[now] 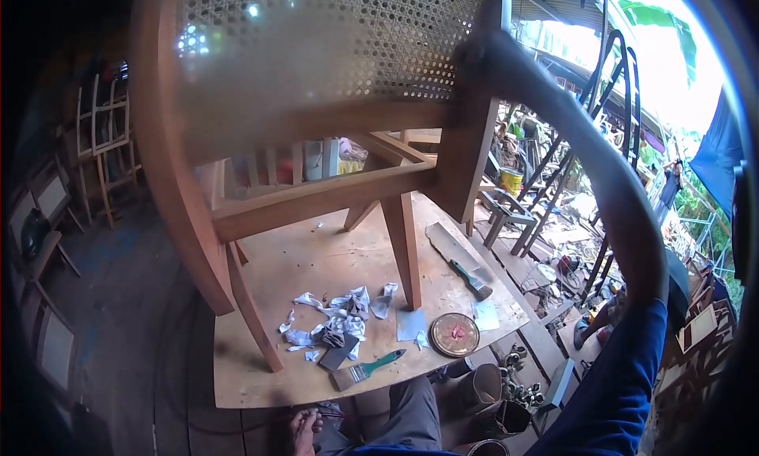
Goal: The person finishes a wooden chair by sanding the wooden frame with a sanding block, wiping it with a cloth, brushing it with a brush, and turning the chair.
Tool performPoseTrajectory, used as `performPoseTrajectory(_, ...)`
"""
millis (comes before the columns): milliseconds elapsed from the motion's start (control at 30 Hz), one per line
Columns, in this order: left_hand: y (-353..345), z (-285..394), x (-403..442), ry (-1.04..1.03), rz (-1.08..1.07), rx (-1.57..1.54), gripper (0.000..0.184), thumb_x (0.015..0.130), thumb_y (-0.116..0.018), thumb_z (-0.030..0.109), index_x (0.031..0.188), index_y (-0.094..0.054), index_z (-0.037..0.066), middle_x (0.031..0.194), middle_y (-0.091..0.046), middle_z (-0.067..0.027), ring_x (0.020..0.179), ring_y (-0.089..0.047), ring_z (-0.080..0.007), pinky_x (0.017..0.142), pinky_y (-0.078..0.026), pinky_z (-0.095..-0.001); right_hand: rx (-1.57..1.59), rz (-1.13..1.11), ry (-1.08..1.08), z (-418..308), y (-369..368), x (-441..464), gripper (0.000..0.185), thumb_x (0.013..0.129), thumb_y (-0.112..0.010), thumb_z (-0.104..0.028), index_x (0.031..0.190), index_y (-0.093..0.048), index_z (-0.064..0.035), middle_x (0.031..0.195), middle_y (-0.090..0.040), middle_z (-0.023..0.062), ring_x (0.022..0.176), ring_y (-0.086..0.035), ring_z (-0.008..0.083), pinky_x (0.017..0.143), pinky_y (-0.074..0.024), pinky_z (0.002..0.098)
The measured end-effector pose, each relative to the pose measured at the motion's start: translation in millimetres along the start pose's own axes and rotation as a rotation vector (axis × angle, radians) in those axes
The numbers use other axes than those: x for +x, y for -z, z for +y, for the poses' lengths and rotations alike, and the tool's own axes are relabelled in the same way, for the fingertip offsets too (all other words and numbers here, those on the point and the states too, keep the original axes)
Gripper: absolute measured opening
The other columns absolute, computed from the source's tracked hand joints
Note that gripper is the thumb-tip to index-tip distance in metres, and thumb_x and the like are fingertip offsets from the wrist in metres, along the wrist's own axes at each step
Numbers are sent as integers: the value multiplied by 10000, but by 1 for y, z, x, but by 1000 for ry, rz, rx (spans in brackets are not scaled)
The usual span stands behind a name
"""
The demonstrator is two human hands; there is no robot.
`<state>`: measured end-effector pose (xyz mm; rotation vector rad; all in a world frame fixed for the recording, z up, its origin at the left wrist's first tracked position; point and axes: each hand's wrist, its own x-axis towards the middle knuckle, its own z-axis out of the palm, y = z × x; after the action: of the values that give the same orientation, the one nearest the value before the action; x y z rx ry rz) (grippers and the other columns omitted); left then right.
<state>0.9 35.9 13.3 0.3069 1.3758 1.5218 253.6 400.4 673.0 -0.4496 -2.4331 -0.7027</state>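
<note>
Brown wood and woven cane are pretty much all I see up top, because the chair (324,197) stands on the worktop (316,254) straight ahead and rises well above my eyeline. Its long axis goes up and down with a bit of a lean, and the cane panel (395,41) is turned towards me, with a hazy patch over part of it.

So the relation that matters: my right hand (481,61) is by far the nearer one. That arm (621,191) reaches up and forward along the right side, and the hand ends up at the right upright (466,156), level with the cane. It looks like it's on the wood, but it's so dark and blurry that I honestly can't tell if it's gripping or just resting there.

Left hand (303,431) is way down low, just my side of the worktop's near edge, well apart from the cane. Fingers are curled in, with something thin and dark reddish beside them; can't say if they're actually holding it.

Between that hand and the chair legs there's a green-handled brush (368,369), a dark block (338,352) and crumpled rags (340,314), with a round lid (455,334) off to the right.
</note>
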Motion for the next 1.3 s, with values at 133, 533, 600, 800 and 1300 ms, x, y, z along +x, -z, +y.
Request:
performPoseTrajectory(133, 3, -7, 5, 20, -7, -7, 125, 938, -677, 188, 1007, -663, 84, 867, -700, -29, 703, -647, -89, 576, -498, -216, -334, 481, 278, 2, 39, 21, 107, 817, -644, -93, 903, -687, -46, 742, -658, 125, 651, -623, 281, 644, -533, 397)
performPoseTrajectory(533, 0, -7, -5, 49, 13, 21, 138, 938, -678, 206, 1020, -669, 96, 870, -699, -19, 712, -644, -90, 597, -500, -224, -514, 140, -201, -31, 13, 6, 232, 834, -652, -137, 1034, -632, -21, 842, -707, 160, 756, -696, 363, 725, -577, 453)
performPoseTrajectory(600, -5, -6, -1, 45, 19, 10, 134, 940, -675, 204, 1018, -671, 96, 870, -700, -19, 711, -644, -91, 597, -500, -222, -204, 235, -251, -43, 25, 12, 65, 814, -646, -94, 816, -643, -28, 675, -613, 111, 605, -589, 272, 595, -490, 419)
performPoseTrajectory(800, 6, -4, -2, 26, 29, 19, 127, 945, -668, 212, 999, -678, 97, 865, -697, -20, 708, -643, -85, 589, -502, -221, -538, -13, -177, -41, -9, -24, 191, 861, -645, -220, 880, -685, -34, 717, -663, 220, 695, -703, 339, 624, -573, 442)
performPoseTrajectory(1300, 15, -13, -10, 43, 52, 20, 111, 941, -673, 186, 995, -675, 89, 854, -676, -9, 697, -605, -73, 599, -473, -212, -553, -89, -27, -98, -130, -77, 115, 822, -648, -188, 747, -708, -124, 767, -657, 56, 788, -663, 223, 565, -500, 371)
